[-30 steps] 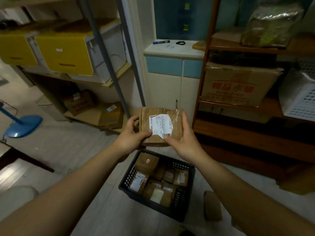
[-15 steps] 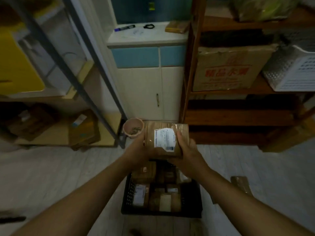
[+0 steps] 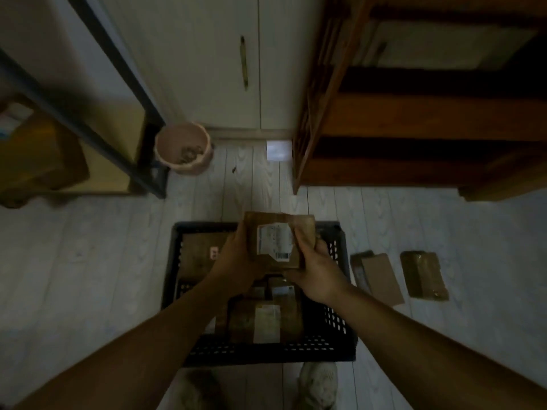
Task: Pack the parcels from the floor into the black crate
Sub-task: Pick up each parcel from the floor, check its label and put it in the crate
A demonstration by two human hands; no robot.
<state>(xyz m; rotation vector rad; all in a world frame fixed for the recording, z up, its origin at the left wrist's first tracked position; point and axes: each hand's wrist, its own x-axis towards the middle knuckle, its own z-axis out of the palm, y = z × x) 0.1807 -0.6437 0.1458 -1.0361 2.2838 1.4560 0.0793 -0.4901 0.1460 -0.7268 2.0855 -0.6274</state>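
Head view: the left hand [image 3: 233,258] and right hand [image 3: 319,276] each grip one side of a brown parcel [image 3: 278,238], fingers curled round its edges, label facing up. It hangs at frame centre, above the far half of the black crate [image 3: 266,349]. The crate stands on the floor [image 3: 74,261] and already holds several packed parcels [image 3: 266,321]. Right of the crate, two flat parcels [image 3: 381,279] [image 3: 424,275] lie on the floor, just apart from each other. A pink pot [image 3: 183,149] stands above left of centre beside a metal rack [image 3: 118,69], a white cabinet [image 3: 207,54] is at top centre, and a wooden shelf [image 3: 414,161] fills the upper right.
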